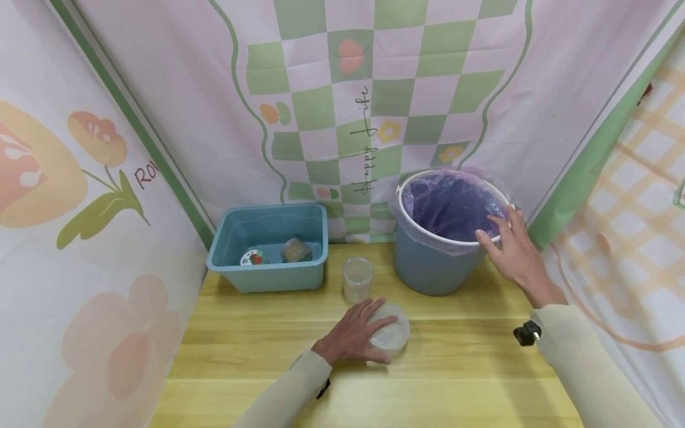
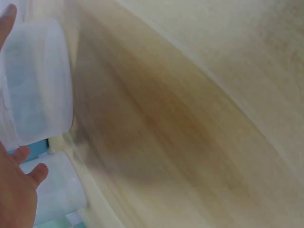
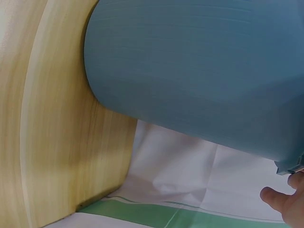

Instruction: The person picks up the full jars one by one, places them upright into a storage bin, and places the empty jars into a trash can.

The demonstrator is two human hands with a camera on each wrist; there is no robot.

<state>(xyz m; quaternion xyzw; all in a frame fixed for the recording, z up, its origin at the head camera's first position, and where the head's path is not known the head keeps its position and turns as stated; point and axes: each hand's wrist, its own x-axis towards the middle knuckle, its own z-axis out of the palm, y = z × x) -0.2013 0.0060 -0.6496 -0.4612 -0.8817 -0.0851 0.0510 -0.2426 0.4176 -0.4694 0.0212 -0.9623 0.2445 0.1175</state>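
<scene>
A round, low translucent plastic container point(image 1: 395, 333) sits on the table, its wall also showing in the left wrist view. My left hand point(image 1: 355, 334) is spread at its left side, the index finger reaching over its top and the thumb in front. Just behind stands a smaller clear jar point(image 1: 357, 274), seen beyond my fingertips in the left wrist view point(image 2: 59, 194). At the right rim of a blue bucket point(image 1: 436, 270) is my right hand point(image 1: 516, 249), fingers spread and thumb over the rim's near edge. A thin purple bag point(image 1: 449, 202) lines the bucket.
At the back left is a blue rectangular tub point(image 1: 280, 278). It holds a round item with a red and green print point(image 1: 254, 257) and a greyish-brown lump in clear wrapping point(image 1: 296, 251). Printed cloth point(image 1: 353, 107) hangs behind the wooden table point(image 1: 257, 368) and along both sides.
</scene>
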